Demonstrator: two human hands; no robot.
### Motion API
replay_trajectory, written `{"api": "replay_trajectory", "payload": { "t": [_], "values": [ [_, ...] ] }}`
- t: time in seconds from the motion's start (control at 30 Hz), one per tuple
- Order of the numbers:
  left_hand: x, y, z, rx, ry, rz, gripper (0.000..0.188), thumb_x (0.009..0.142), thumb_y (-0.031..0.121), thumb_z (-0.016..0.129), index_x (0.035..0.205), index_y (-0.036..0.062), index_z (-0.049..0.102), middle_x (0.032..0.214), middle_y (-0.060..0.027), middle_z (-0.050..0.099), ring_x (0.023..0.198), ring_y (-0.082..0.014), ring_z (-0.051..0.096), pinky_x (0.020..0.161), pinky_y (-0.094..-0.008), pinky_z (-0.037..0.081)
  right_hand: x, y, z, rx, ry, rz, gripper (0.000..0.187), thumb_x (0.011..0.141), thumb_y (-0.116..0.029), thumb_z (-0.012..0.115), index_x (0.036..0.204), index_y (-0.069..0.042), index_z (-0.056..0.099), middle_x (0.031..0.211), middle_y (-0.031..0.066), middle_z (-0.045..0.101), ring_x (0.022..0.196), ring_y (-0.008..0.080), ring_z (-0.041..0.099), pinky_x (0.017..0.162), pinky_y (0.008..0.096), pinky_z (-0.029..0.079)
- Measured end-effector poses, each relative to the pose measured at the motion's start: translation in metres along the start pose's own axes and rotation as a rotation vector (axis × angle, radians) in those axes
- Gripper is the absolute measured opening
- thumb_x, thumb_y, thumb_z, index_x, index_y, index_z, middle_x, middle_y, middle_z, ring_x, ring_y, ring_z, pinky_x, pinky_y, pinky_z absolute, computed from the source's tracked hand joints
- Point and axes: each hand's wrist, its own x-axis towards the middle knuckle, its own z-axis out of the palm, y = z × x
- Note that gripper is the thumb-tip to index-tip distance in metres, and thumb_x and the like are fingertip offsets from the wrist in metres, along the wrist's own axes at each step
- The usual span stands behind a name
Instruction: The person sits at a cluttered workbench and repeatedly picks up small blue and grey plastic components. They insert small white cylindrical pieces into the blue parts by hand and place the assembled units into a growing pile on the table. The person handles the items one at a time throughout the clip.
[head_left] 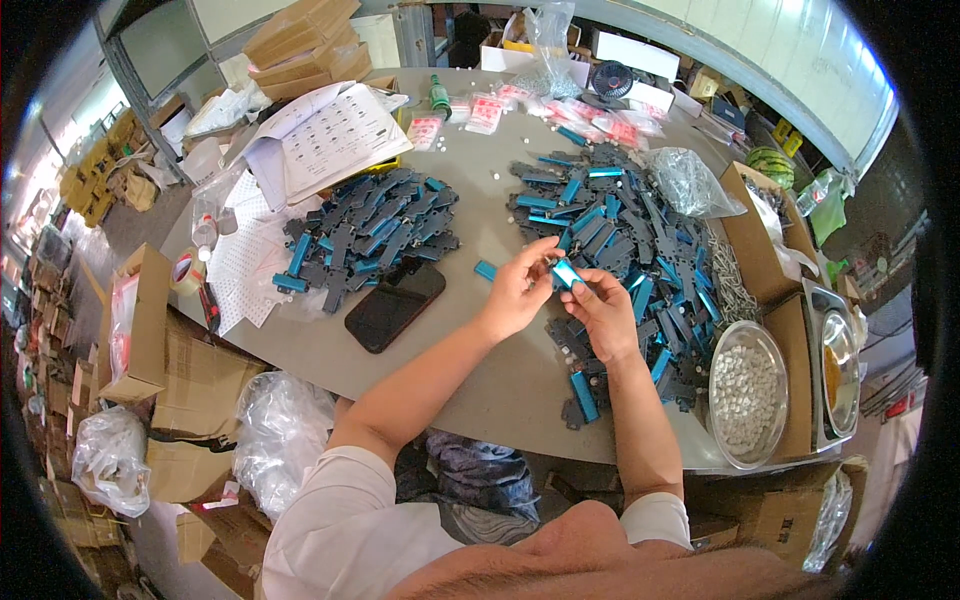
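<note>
In front of my chest, above the table, a small glossy blue plastic part (566, 274) is gripped between the thumb and fingers of my right hand (607, 318). My left hand (518, 292) is pinched at the part's upper left end. What sits between its fingertips is too small to make out. Beneath and beyond both hands spreads a large pile of black parts with blue pieces (640, 225). Left of it lies a second heap of similar black and blue parts (375, 225). One loose blue piece (485, 270) rests beside my left hand.
A black phone (395, 305) lies left of my forearms. Stapled printed sheets (335, 140) lean at the back left. At right stand a metal bowl of small white pieces (745, 395), metal pins (733, 275) and a cardboard box (765, 235). Red-printed bags (485, 113) lie farther back.
</note>
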Motion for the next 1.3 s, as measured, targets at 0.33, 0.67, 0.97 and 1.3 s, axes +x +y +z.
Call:
{"api": "replay_trajectory", "payload": {
  "t": [0.33, 0.67, 0.97, 1.3],
  "values": [
    [-0.002, -0.014, 0.006, -0.05, 0.149, 0.066, 0.038, 0.085, -0.007, 0.055, 0.123, 0.0005, 0.052, 0.102, -0.0064, 0.06, 0.092, -0.0118, 0.057, 0.08, -0.0249, 0.047, -0.005, 0.008, 0.012, -0.215, 0.104, -0.103, 0.013, 0.092, -0.006, 0.059, 0.099, -0.002, 0.049, 0.09, 0.0052, 0.059, 0.078, 0.0156, 0.066, 0.066, 0.0256, 0.054],
    [0.0, 0.003, -0.002, -0.335, 0.123, -0.25, 0.028, 0.087, 0.014, 0.067, 0.111, 0.0019, 0.058, 0.095, -0.0024, 0.061, 0.083, -0.0094, 0.058, 0.074, -0.0245, 0.049, -0.012, 0.0, 0.021, -0.722, 0.182, -0.255, 0.026, 0.089, -0.015, 0.065, 0.103, 0.003, 0.051, 0.079, 0.0095, 0.065, 0.068, 0.0145, 0.068, 0.053, 0.0267, 0.053],
    [0.009, 0.009, -0.016, -0.573, 0.071, -0.419, 0.023, 0.087, 0.011, 0.067, 0.108, 0.0056, 0.06, 0.09, -0.0001, 0.06, 0.082, -0.0102, 0.06, 0.074, -0.0275, 0.052, -0.006, -0.007, 0.001, -0.804, -0.001, -0.248, 0.036, 0.091, -0.029, 0.061, 0.071, 0.0, 0.061, 0.061, 0.0082, 0.062, 0.057, 0.0129, 0.057, 0.054, 0.0301, 0.044],
    [0.037, 0.034, -0.104, -0.489, 0.89, 0.052, 0.02, 0.089, 0.004, 0.061, 0.104, 0.0064, 0.049, 0.101, -0.004, 0.052, 0.09, -0.0145, 0.055, 0.083, -0.0303, 0.051, -0.011, -0.011, 0.011, -1.085, 0.146, -0.505, 0.018, 0.081, -0.016, 0.07, 0.08, 0.0, 0.063, 0.072, 0.0155, 0.061, 0.061, 0.0321, 0.059, 0.056, 0.0363, 0.047]
  ]
}}
